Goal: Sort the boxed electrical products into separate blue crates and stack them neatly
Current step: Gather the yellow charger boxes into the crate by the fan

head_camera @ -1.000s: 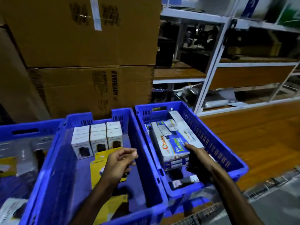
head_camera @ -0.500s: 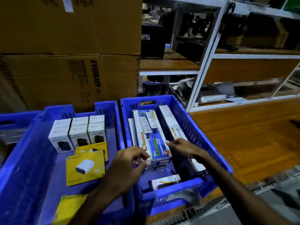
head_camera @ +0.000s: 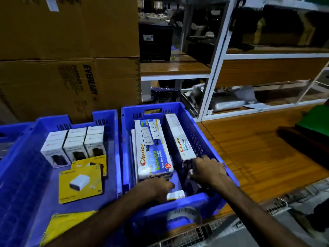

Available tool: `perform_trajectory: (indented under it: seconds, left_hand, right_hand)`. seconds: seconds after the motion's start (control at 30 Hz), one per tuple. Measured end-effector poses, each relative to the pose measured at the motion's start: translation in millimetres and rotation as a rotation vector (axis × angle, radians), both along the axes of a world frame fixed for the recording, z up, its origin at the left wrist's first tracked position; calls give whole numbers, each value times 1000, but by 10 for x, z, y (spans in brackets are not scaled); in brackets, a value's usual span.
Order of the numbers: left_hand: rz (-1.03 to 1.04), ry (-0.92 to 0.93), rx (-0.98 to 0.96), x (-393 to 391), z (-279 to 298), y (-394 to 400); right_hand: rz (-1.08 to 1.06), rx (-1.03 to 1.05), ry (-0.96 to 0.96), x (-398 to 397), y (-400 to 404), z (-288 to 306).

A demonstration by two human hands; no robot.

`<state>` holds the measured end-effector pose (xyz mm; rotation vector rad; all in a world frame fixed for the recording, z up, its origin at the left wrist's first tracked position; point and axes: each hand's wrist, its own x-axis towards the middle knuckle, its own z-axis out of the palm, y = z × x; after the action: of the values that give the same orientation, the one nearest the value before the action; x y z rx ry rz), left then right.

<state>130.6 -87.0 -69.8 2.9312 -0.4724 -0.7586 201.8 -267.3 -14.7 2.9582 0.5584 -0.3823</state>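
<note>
In the right blue crate (head_camera: 210,139) I see a stack of long Choice extension boxes (head_camera: 153,150) lying flat, one more Choice box (head_camera: 179,138) leaning on the right wall, and a small white box (head_camera: 175,195) at the near end. My left hand (head_camera: 158,190) rests by this small box, but how its fingers lie I cannot tell; my right hand (head_camera: 208,171) has fingers spread and touches the leaning box. The left blue crate (head_camera: 23,166) holds white charger boxes (head_camera: 74,145) in rows and yellow packs (head_camera: 81,182).
</note>
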Motion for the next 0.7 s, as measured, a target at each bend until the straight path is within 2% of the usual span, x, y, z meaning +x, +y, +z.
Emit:
perform_trajectory:
  seconds: [0.17, 0.33, 0.47, 0.7]
  left_hand:
    - [14, 95, 68, 62, -84, -110]
    - [53, 201, 8, 129, -177, -136]
    - [55, 150, -42, 160, -206, -153]
    - [26, 166, 40, 123, -121, -186]
  right_hand:
    - [-23, -21, 24, -25, 31, -23]
    - [-29, -22, 26, -21, 84, 19]
    - [-33, -13, 30, -14, 63, 85]
    - [-94, 153, 19, -98, -96, 489]
